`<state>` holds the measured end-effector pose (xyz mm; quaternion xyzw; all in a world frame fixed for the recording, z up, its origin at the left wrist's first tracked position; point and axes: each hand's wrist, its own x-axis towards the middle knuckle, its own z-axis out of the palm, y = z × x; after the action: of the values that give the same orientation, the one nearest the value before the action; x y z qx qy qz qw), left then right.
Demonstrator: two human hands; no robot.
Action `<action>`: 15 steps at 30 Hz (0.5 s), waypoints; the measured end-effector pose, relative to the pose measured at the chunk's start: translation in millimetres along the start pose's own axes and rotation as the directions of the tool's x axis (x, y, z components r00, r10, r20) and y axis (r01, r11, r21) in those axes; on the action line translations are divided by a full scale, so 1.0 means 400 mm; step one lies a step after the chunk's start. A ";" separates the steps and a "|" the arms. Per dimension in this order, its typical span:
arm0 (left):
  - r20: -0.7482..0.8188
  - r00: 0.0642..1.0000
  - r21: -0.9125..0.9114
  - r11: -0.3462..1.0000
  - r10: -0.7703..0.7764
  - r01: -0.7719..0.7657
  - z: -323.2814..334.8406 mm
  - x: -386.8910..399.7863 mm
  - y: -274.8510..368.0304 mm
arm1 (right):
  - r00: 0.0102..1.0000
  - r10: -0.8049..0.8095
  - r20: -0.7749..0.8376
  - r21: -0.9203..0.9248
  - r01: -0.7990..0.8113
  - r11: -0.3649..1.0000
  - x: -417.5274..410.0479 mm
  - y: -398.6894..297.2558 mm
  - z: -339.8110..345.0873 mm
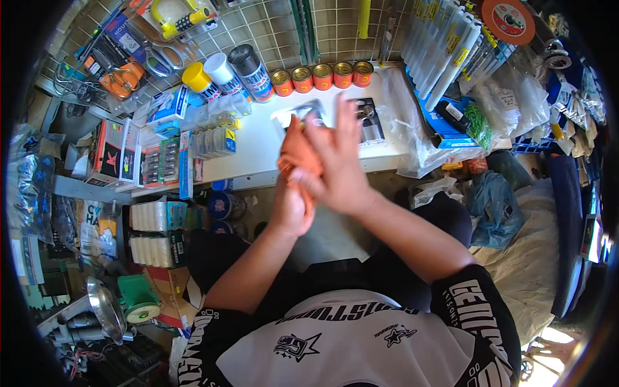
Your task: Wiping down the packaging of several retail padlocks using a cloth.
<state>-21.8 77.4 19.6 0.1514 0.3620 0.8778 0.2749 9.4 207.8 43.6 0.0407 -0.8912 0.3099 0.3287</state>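
Note:
Both my hands meet above the front edge of a white shelf (256,162). An orange cloth (300,152) is bunched in my left hand (290,205), whose fingers are mostly covered by it. My right hand (341,164) lies against the cloth's right side, fingers spread and blurred, with its thumb across the cloth. Just behind the hands, a padlock in a blister pack (371,123) lies on the shelf. A second flat pack (307,112), blurred and partly hidden by my hands, lies to its left.
Small orange cans (322,77) and spray paint cans (251,72) line the shelf's back. Boxed goods (111,152) stand at the left. Clear plastic bags (411,130) and silicone tubes (449,53) are at the right. A green scale (138,297) stands low left.

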 end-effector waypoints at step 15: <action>0.091 0.992 0.187 0.977 0.088 -0.103 0.050 0.002 0.054 | 0.983 -0.096 -0.155 0.414 0.153 0.897 -0.021 -0.056 0.009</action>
<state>-21.3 76.2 48.9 0.2302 0.4253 0.8442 0.2311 20.2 186.6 48.0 0.1477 -0.7747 0.4765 0.3886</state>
